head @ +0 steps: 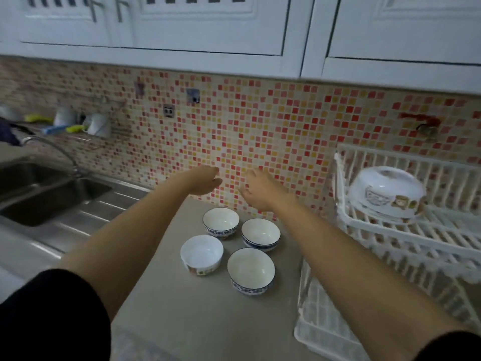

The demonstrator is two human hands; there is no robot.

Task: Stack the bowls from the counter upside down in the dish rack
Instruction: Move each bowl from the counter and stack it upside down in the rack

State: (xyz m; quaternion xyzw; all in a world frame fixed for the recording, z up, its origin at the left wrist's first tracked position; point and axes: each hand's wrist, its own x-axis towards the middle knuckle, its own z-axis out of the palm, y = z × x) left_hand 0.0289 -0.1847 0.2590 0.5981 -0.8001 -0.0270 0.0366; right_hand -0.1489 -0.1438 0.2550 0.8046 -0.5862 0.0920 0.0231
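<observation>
Several white bowls stand upright on the grey counter (182, 316): a blue-rimmed bowl (220, 221) at the back, another blue-rimmed bowl (260, 234) to its right, a third blue-rimmed bowl (251, 269) nearest me, and a picture-printed bowl (202, 253) on the left. A larger white bowl (385, 194) lies upside down on the upper tier of the white dish rack (406, 243) at the right. My left hand (207, 181) and my right hand (256, 190) hover above and behind the bowls, both empty with fingers loosely apart.
A steel sink (49, 196) with a curved tap (52, 149) is at the left. A wall shelf (75, 126) holds cups and brushes. Mosaic tiles cover the wall, white cabinets (208, 27) hang overhead. The rack's drip tray (320, 327) juts toward me.
</observation>
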